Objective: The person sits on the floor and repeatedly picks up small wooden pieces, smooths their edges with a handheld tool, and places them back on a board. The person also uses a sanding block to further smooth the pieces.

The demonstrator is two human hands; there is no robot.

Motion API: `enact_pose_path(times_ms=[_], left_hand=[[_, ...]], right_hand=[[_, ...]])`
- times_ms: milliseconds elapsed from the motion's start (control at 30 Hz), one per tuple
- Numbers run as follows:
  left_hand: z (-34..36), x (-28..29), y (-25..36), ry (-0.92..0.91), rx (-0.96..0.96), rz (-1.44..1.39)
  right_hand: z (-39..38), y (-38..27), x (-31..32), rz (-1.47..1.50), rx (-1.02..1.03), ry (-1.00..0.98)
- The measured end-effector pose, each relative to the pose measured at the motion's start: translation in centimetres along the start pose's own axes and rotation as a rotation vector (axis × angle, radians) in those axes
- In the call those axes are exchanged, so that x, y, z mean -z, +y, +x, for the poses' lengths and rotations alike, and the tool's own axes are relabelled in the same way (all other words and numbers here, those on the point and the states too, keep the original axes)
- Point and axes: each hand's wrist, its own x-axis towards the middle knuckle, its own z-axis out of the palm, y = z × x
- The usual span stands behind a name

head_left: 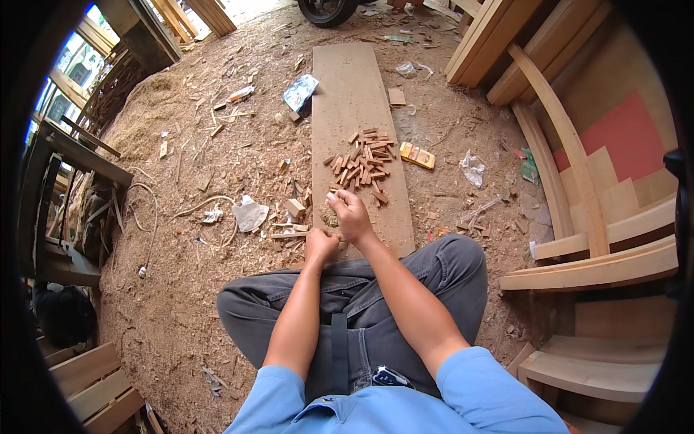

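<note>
Curled fingers form the grip of the right hand [351,217], raised over the near part of a long wooden board [348,87]; whether anything is clamped in it, I cannot tell. Just beside it, lower and to the left, the left hand [320,246] is near the board's left edge, its fingers also drawn in; I cannot tell what, if anything, that grip holds.

Small wooden pieces [365,155] lie in a loose heap on the board, just beyond the right hand, many overlapping at different angles. Right of the heap, near the board's edge, lies a yellow packet [417,155]. Left of the board, a pale wooden block [296,208] and a crumpled white sheet [250,214] rest on the shavings-covered floor [181,289]. Farther up, a blue-and-white packet [300,92] sits by the board's left edge.
</note>
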Motion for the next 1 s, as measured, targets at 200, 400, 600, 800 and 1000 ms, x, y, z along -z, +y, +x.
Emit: enact_pose_path(times_ms=[200,400,600,800,1000], left_hand=[[-0.8,0.1,0.6,0.089,0.014,0.033],[0.0,-0.1,-0.1,-0.004,0.015,-0.004],[0.1,-0.4,-0.3,-0.030,0.051,-0.003],[-0.3,0.0,0.0,-0.003,0.025,-0.008],[-0.3,0.0,0.1,-0.008,-0.002,0.007]], right_hand=[[-0.7,-0.4,-0.2,-0.087,0.026,-0.037],[-0.3,-1.1,-0.2,0.073,0.012,-0.058],[-0.6,-1.5,-0.3,0.036,0.077,-0.037],[-0.5,-1.0,0.0,0.000,0.053,0.039],[-0.4,-0.5,-0.2,0.033,0.035,-0.035]])
